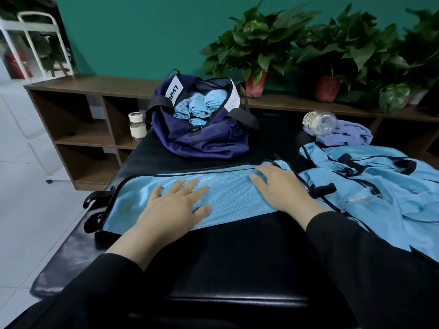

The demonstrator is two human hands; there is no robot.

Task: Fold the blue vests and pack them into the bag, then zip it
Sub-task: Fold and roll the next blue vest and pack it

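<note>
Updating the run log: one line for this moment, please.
left hand: flat on folded vest | right hand: flat on it | bag: open, rolled vests inside | pile: unfolded

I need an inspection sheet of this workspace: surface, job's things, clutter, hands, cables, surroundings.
Surface: black padded table.
Job's things: folded vest lies flat as a long strip; unfolded vests heaped at right; navy bag unzipped, rolled vests inside.
Clutter: clear bottle on its side on a purple cloth; white-capped jar at the table's far left corner.
Hands: left hand and right hand press flat on the folded vest.
Cables: nothing seen.
Surroundings: brown shelf, potted plants, green wall.
</note>
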